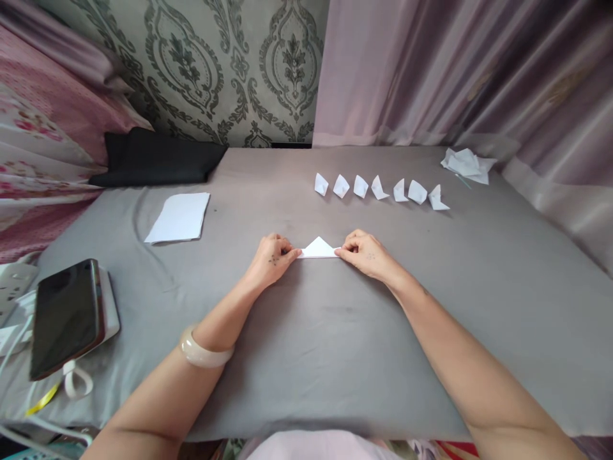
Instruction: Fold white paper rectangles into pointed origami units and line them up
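Observation:
A folded white paper (319, 248) with a triangular peak and a flat strip along its bottom lies on the grey cloth in front of me. My left hand (274, 259) pinches its left end between thumb and fingers. At the opposite end, my right hand (363, 253) has the paper's right tip in a similar pinch. Both ends of the strip are partly hidden under the fingers. Beyond my hands stands a row of several small folded paper pieces (361, 186), some with pointed tips.
A stack of white paper sheets (179, 218) lies to the left, with a folded black cloth (163, 156) behind it. Crumpled white papers (467, 165) sit at the far right. A dark phone (67, 316), cables and a power strip (14, 287) occupy the left edge.

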A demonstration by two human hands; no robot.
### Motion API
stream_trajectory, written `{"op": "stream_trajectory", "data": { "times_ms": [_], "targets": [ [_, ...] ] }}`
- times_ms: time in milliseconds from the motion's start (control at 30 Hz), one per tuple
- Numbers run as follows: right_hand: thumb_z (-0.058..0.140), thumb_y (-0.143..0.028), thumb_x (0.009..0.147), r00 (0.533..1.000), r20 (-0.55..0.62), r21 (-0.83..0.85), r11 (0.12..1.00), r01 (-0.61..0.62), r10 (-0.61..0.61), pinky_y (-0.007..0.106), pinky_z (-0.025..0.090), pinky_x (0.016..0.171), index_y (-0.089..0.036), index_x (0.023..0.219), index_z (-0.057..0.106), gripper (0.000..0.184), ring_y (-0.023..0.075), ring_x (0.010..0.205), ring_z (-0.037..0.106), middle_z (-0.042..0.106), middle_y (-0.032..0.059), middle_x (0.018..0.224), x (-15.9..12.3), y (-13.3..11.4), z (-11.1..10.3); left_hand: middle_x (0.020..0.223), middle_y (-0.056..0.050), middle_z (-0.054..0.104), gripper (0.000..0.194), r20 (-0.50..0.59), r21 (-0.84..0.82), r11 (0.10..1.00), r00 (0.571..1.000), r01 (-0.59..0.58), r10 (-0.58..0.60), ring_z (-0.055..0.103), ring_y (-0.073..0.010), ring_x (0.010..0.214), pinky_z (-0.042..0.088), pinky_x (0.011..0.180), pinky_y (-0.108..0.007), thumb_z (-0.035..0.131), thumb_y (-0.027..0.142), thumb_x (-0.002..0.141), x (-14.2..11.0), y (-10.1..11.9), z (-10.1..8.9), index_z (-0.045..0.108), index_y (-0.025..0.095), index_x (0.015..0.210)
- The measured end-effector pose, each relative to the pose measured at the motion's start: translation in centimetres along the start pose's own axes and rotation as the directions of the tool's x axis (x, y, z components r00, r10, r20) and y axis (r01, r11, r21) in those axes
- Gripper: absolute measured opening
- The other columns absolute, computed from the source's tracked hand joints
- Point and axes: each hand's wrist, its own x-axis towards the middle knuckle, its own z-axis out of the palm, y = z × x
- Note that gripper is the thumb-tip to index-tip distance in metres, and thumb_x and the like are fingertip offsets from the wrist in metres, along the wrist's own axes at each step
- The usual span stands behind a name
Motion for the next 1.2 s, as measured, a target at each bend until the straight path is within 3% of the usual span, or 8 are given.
{"op": "stream_trajectory", "data": {
  "times_ms": [200,467,833,1033,1200],
  "targets": [
    [0.061,-0.039,0.077,1.0,0.001,-0.012,1.0,0.007,-0.007,0.03,0.04,0.065,-0.02,0.058,0.062,0.026,0.0144,0.069,0.054,0.06,0.0025,0.09,-0.1,-0.2,-0.2,0.079,-0.006,0.061,0.025,-0.004,0.012,0.998,0.998,-0.059,0.059,0.054,-0.0197,0.081,0.044,0.075,-0.034,0.058,0.035,0.082,0.1,-0.7,0.3,0.064,0.017,0.065],
    [0.061,-0.038,0.078,1.0,0.003,-0.014,1.0,0.024,-0.024,0.029,0.04,0.065,-0.02,0.059,0.061,0.026,0.0135,0.069,0.053,0.059,0.0026,0.09,0.0,0.0,0.0,0.09,-0.008,0.062,0.021,-0.01,0.104,0.988,0.993,-0.112,0.114,0.052,-0.0236,0.093,0.042,0.086,-0.04,0.056,0.032,0.085,-0.1,-0.9,0.6,0.065,0.018,0.072],
    [0.06,-0.039,0.079,1.0,0.001,-0.035,0.999,0.016,-0.016,0.029,0.039,0.065,-0.02,0.059,0.059,0.027,0.0138,0.07,0.053,0.059,0.0021,0.09,0.0,0.0,0.1,0.095,-0.009,0.058,0.019,-0.011,0.153,0.982,0.993,-0.113,0.116,0.047,-0.0246,0.095,0.041,0.087,-0.04,0.056,0.029,0.086,-0.6,0.0,0.5,0.063,0.017,0.074],
    [0.059,-0.039,0.079,0.999,0.005,-0.049,0.998,0.036,-0.036,0.028,0.038,0.064,-0.02,0.061,0.059,0.027,0.0127,0.07,0.053,0.058,0.0019,0.09,0.0,0.1,0.1,0.095,-0.01,0.057,0.02,-0.005,0.221,0.96,0.984,-0.17,0.175,0.045,-0.0235,0.09,0.041,0.083,-0.038,0.053,0.029,0.088,-0.6,-0.5,0.8,0.061,0.016,0.076],
    [0.058,-0.041,0.081,0.999,0.004,-0.083,0.996,0.037,-0.037,0.026,0.038,0.066,-0.019,0.064,0.058,0.027,0.0115,0.071,0.052,0.057,0.0008,0.089,-0.1,0.3,0.1,0.098,-0.01,0.055,0.016,-0.013,0.31,0.925,0.972,-0.221,0.236,0.043,-0.0231,0.089,0.04,0.082,-0.037,0.048,0.024,0.089,-0.8,-0.1,0.9,0.058,0.014,0.096]
  ]
}}
